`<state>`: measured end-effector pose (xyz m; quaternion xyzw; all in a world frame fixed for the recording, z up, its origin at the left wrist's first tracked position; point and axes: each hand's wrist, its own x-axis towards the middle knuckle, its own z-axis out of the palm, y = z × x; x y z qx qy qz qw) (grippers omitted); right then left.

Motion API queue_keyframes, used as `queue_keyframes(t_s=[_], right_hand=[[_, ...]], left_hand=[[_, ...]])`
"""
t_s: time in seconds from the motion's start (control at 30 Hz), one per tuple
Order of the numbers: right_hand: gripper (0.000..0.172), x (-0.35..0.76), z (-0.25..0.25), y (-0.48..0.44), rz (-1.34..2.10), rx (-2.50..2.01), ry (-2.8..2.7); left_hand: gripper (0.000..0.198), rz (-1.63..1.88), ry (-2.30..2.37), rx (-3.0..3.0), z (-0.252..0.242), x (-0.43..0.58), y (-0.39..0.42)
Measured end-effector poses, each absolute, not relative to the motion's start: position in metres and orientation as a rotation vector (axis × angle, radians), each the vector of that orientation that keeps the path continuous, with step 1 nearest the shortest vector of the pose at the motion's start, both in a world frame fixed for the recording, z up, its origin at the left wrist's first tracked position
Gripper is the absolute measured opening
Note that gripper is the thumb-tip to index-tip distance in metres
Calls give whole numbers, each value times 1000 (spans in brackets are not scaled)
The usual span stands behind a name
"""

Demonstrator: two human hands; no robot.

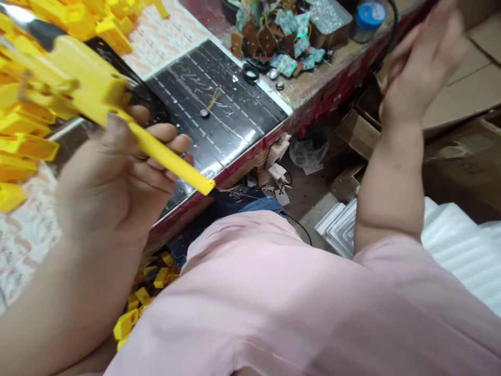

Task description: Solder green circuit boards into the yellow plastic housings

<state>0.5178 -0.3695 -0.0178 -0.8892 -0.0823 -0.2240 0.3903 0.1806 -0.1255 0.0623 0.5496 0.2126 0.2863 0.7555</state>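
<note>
My left hand (117, 172) is closed around a yellow plastic toy part (94, 78), its palm turned up. A long narrow arm with a small hole at its tip sticks out of the part past my fingers, over the table's front edge. The part's far end is blurred, with a black and silver shape (43, 28) right by it. Off to the upper right is my right hand (426, 62), smeared by motion, in front of the cardboard. Its fingers look stretched out, and I see nothing in them.
Many yellow plastic parts (113, 34) are heaped on the table's left. A black mat (235, 120) bears a small round piece with wires (204, 112). Beyond lie circuit boards (287, 62), a tin of small metal bits (329, 23) and a blue-lidded jar (370, 18). Cardboard boxes (462, 151) stand right.
</note>
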Motion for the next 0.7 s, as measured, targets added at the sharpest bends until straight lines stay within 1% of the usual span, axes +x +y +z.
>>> queue_keyframes(t_s=[0.07,0.1,0.13,0.17,0.2,0.3,0.37,0.4,0.43,0.47,0.53,0.6,0.7], right_hand=[[74,483,-61,-393,-399,-2384,-135],[59,468,-84,-402,-265,-2441,-120],[40,455,-107,-410,-141,-2494,-90],[29,443,-127,-418,-8,-2541,-57],[30,434,-144,-424,115,-2579,-36],[43,413,-175,-437,393,-2654,-4],[43,401,-179,-438,542,-2642,-100],[40,393,-177,-434,608,-2607,-201],[38,385,-175,-427,669,-2549,-336],[35,374,-172,-417,722,-2469,-497],[42,347,-168,-388,796,-2246,-862],[48,320,-166,-351,808,-2005,-1213],[59,296,-162,-293,688,-1794,-1546]], left_hand=[[62,627,453,1194,59,182,-123],[58,631,442,1200,57,181,-121],[50,635,436,1205,54,180,-120],[41,645,436,1209,52,178,-118],[32,659,436,1217,49,176,-117],[14,680,483,1267,44,171,-110],[9,674,531,1286,44,170,-106],[8,670,552,1275,45,171,-104],[9,661,571,1255,46,172,-104],[15,643,591,1231,48,173,-105],[36,585,628,1171,51,177,-111],[52,534,629,1106,51,182,-120],[50,591,469,1089,43,189,-127]])
